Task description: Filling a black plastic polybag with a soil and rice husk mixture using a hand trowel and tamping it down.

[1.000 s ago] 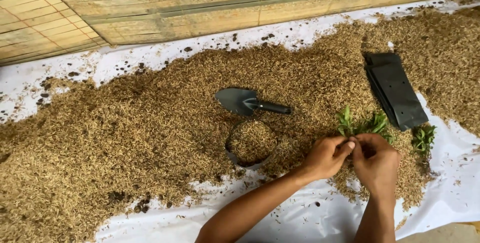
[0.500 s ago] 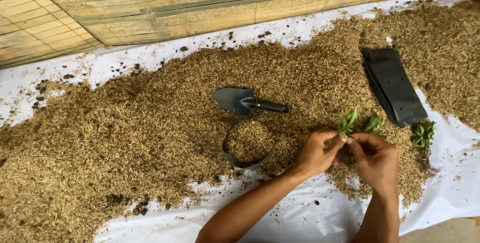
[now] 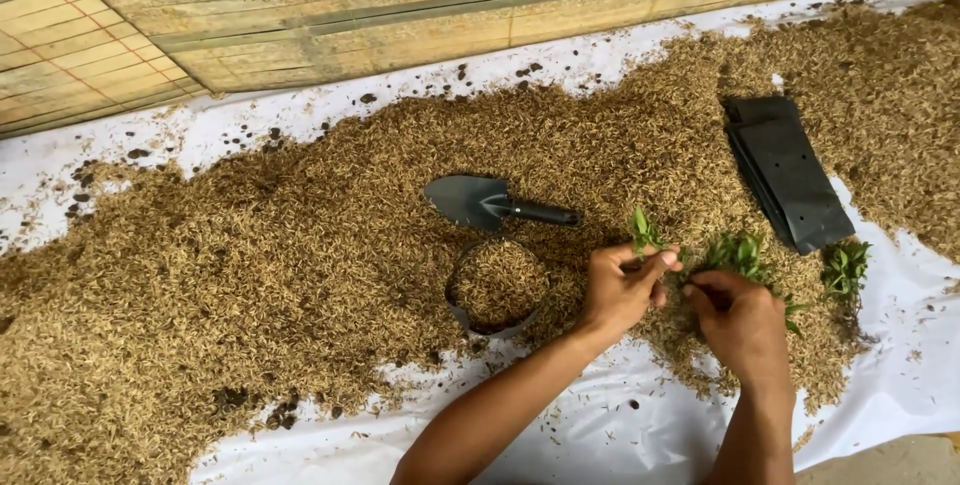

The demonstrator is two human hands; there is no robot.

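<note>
The person is kneeling at the near edge of a white sheet (image 3: 600, 440), and both bare arms are reaching in from the bottom of the view. The brown husk heap (image 3: 250, 275) is spreading almost the whole width of the sheet, leaving bare white only along the near edge, at the far left, and in a thin strip under the bamboo wall (image 3: 400, 5). That near strip is the open room around the arms.

The left hand (image 3: 622, 287) is pinching one small green seedling (image 3: 641, 233) between thumb and fingertips, holding it upright just above the husk. The right hand (image 3: 738, 317) is curling closed over the base of a bunch of seedlings (image 3: 738, 250) lying on the husk just beside it; the two hands are sitting slightly apart.

Counting up: one black hand trowel (image 3: 495, 203) is lying on the heap, one round pot (image 3: 497, 287) filled with husk is sitting just below it, left of the left hand, and one stack of flat black bags (image 3: 790, 170) is lying to the right. Another seedling clump (image 3: 845, 267) is lying by the stack's near corner.

Against a moment ago, the hands are now parting, where earlier they were pressed together over the bunch, and the single seedling is coming away leftward. Trowel, pot and bags are lying as before.
</note>
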